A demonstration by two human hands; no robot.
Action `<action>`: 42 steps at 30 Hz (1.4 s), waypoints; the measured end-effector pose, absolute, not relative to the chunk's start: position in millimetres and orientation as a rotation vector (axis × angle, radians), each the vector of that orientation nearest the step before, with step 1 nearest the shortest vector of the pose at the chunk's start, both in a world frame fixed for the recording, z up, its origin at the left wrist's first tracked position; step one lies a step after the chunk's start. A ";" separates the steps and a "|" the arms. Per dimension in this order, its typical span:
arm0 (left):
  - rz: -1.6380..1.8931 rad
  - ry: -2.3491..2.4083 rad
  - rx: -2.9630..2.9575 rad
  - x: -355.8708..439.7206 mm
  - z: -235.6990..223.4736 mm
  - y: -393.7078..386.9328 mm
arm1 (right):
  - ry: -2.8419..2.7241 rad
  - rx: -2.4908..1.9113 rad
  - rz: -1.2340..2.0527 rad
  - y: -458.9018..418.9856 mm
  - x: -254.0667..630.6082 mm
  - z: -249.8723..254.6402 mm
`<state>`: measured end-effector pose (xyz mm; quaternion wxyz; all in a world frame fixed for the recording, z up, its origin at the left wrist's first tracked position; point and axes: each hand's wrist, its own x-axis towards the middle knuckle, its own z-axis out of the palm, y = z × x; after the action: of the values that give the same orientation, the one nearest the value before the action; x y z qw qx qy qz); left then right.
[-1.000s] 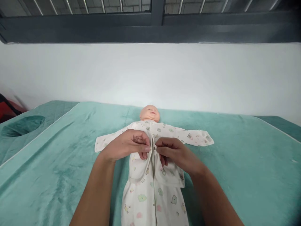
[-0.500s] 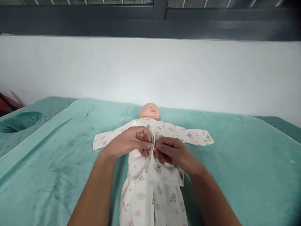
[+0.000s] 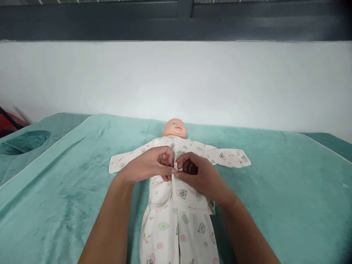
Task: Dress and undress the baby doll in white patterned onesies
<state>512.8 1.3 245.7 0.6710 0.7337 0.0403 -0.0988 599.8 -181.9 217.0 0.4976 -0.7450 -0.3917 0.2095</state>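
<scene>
A baby doll (image 3: 175,128) lies on its back on a teal blanket (image 3: 68,190), head toward the wall, arms spread out. It wears a white printed top (image 3: 187,190) and matching trousers (image 3: 178,238). My left hand (image 3: 150,165) and my right hand (image 3: 199,174) meet over the doll's chest. Both are closed in a pinch on the top's front edges, thumbs and fingertips almost touching at the middle seam. What lies between the fingertips is too small to make out.
A white wall (image 3: 176,80) rises behind the bed, with a dark window frame (image 3: 176,18) above it. A darker teal pillow (image 3: 24,141) sits at the far left, and something red (image 3: 7,124) shows at the left edge.
Both hands have moved a little up the doll's chest and closer together. The top's front flaps, hanging apart before, now lie closed over the belly.
</scene>
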 end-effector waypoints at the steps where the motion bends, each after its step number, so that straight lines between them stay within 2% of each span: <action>1: -0.221 0.089 1.654 512.9 245.6 1.2 | -0.944 -1.796 0.519 -182.2 600.5 216.7; 19: -0.196 0.051 1.693 515.5 241.5 1.7 | -0.764 -1.538 0.651 -184.3 610.5 210.1; 28: 0.164 0.199 1.945 521.4 231.6 5.4 | -0.496 -1.588 0.421 -175.7 614.6 196.4; 34: 0.766 0.195 2.356 536.4 207.4 6.0 | -0.427 -1.555 0.197 -170.0 609.1 192.9; 38: 0.763 -0.027 2.477 541.5 201.5 5.3 | -0.464 -1.599 0.111 -168.4 607.8 190.4; 42: 0.689 -0.035 2.502 542.4 201.8 5.4 | -0.625 -1.630 0.036 -167.4 608.2 189.3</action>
<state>542.4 5.4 201.8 0.2699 0.9282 -0.0130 0.2557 608.2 -167.4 189.3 0.6425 -0.7154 -0.2741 0.0160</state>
